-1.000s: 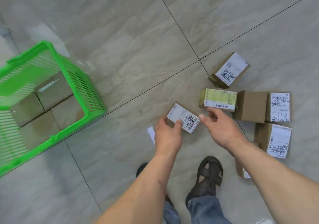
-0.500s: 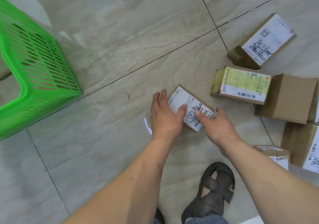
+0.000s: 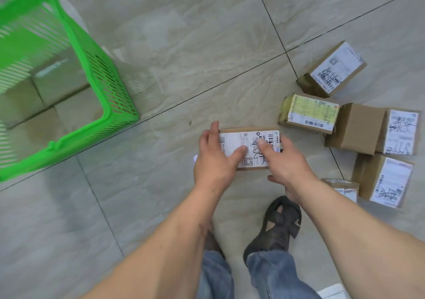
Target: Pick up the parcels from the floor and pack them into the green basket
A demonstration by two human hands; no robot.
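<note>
Brown cardboard forms the parcel [image 3: 249, 148] held between both hands, with its white shipping label facing up. The left hand [image 3: 215, 158] clasps the left end: fingers wrap over the far edge, and the thumb presses on the label. The right hand [image 3: 288, 160] clasps the right end, thumb on the label beside the left thumb, fingers curled around the near and right sides. Whether the parcel rests on the floor [image 3: 184, 45] or is raised above it cannot be determined.

The green basket [image 3: 108, 96] stands well apart to the left, at the upper left of the view. It is a slatted plastic container, and cardboard boxes [image 3: 57, 80] are visible inside it.

Six further parcels lie on the tiles to the right of the hands:
- a labelled box [image 3: 333, 69] farthest away, set at an angle;
- a box with a yellow-green label [image 3: 309, 113] nearest the held parcel;
- a plain brown box [image 3: 354, 128] just beside it;
- two labelled boxes [image 3: 401, 132] [image 3: 386, 180] at the right edge;
- a small box [image 3: 343, 187] partly hidden behind the right forearm.

A dark sandal [image 3: 276, 229] and blue jeans [image 3: 271, 273] appear below the hands.
</note>
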